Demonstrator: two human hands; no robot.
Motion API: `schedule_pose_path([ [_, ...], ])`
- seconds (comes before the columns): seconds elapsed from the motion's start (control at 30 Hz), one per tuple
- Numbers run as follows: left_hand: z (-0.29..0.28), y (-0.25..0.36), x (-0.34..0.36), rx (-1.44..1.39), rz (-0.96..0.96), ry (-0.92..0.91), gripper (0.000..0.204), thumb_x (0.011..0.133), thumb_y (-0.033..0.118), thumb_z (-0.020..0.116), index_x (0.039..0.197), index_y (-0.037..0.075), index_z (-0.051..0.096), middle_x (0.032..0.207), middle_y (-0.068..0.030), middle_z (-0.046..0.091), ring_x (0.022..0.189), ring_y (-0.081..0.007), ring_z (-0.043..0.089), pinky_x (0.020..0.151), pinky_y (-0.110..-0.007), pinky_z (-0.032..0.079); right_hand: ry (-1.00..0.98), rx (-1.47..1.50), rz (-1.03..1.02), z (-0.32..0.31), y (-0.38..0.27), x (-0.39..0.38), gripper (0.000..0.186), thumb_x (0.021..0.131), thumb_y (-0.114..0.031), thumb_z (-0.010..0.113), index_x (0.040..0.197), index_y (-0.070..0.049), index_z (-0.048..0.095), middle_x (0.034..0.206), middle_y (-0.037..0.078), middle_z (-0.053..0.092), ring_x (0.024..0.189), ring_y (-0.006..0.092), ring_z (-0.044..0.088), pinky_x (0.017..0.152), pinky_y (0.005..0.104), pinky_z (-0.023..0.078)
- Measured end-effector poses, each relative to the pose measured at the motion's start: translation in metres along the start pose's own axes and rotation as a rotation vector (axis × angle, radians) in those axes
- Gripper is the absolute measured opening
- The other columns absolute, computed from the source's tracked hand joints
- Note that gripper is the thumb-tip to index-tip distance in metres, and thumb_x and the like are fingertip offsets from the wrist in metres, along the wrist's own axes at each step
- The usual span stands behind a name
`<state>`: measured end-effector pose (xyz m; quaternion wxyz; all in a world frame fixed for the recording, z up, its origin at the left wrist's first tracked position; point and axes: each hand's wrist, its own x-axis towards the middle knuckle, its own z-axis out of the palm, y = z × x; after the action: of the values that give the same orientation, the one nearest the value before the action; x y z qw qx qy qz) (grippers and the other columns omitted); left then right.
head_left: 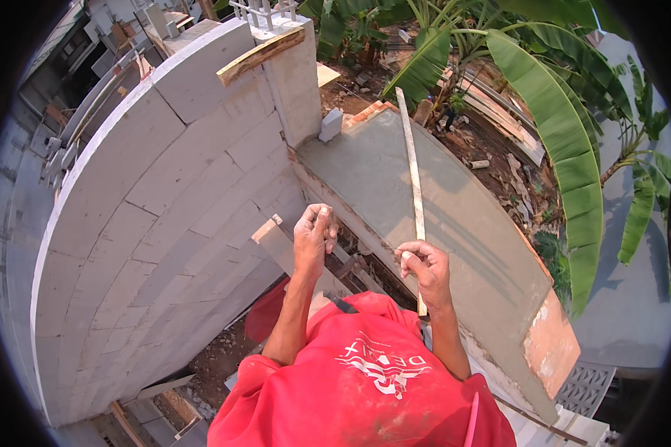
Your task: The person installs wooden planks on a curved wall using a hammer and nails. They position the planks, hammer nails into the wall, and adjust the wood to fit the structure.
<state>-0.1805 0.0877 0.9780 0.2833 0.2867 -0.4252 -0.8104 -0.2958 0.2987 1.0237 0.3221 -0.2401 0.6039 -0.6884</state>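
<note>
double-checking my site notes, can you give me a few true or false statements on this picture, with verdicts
1. The block wall stands on the person's left. True.
2. The person's shirt is blue. False: it is red.
3. A long, narrow strip crosses the smooth grey surface in the picture. True.
4. The left hand is spread flat against the wall. False: it is raised, with its fingers bent.
5. The right hand has its fingers bent. True.
6. The large leaf on the right is brown. False: it is green.
</note>
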Motion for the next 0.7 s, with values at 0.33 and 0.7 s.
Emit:
schedule_pose_path([
  [0.33, -0.009, -0.003, -0.003, -0.567, 0.019, -0.242, 0.034, 0.103, 0.019, 0.063, 0.131, 0.000, 0.057, 0.084, 0.0011, 0.054, 0.065, -0.0056, 0.044, 0.060, -0.022, 0.040, 0.085, 0.178, 0.061, -0.014, 0.009, 0.006, 0.018, 0.096, -0.010, 0.063, 0.108, 0.003, 0.067, 0.085, 0.008, 0.066, 0.075, 0.0159, 0.062, 0.070, 0.0309, 0.054],
  [0.7, 0.025, -0.015, -0.015, -0.322, -0.074, -0.333, 0.034, 0.099, 0.011, 0.068, 0.129, -0.003, 0.061, 0.089, 0.0016, 0.056, 0.073, -0.0094, 0.057, 0.067, -0.025, 0.050, -0.120, -1.206, -0.480, 0.038, -0.023, 0.007, 0.024, 0.092, -0.012, 0.066, 0.113, -0.001, 0.066, 0.107, 0.016, 0.067, 0.103, 0.0348, 0.066, 0.098, 0.0468, 0.051],
])
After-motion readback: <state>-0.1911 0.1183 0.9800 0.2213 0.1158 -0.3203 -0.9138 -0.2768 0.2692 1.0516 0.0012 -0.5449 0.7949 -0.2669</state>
